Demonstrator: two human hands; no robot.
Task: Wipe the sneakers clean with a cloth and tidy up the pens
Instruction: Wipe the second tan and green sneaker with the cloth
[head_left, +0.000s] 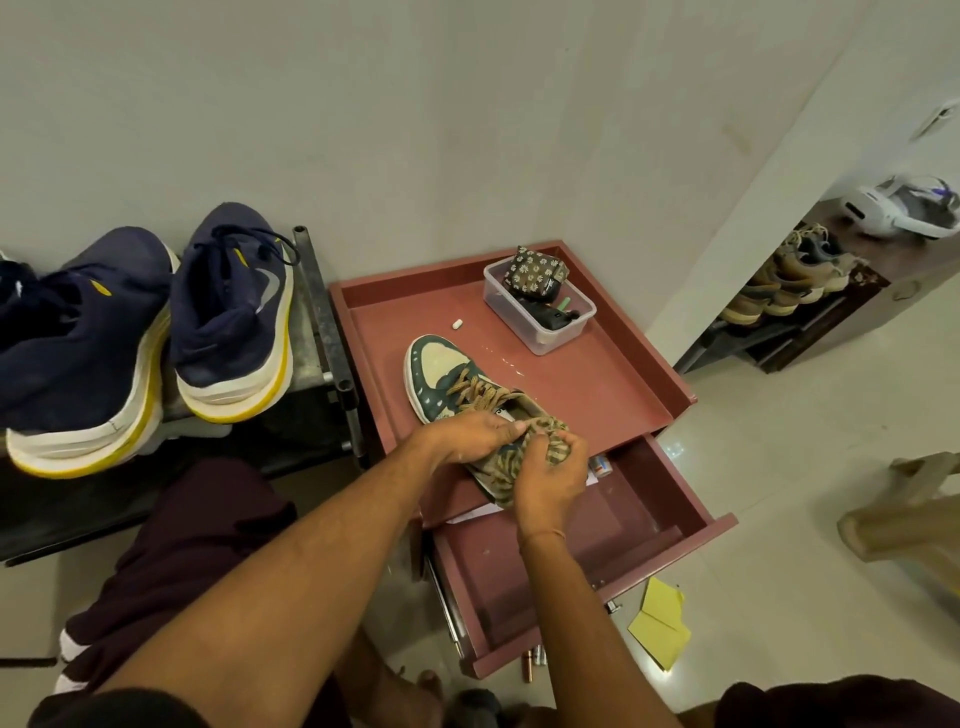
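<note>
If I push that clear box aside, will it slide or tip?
Probably slides: the box is low, wide and flat-bottomed on the smooth top. Likely light, thin plastic. The flowered item sticking above its rim might topple out.

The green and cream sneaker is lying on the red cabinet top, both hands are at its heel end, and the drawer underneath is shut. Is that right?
Not quite. The head view shows the drawer underneath pulled open, not shut. The rest holds: the green and cream sneaker lies on the red cabinet top, with the left hand and right hand at its heel end.
</note>
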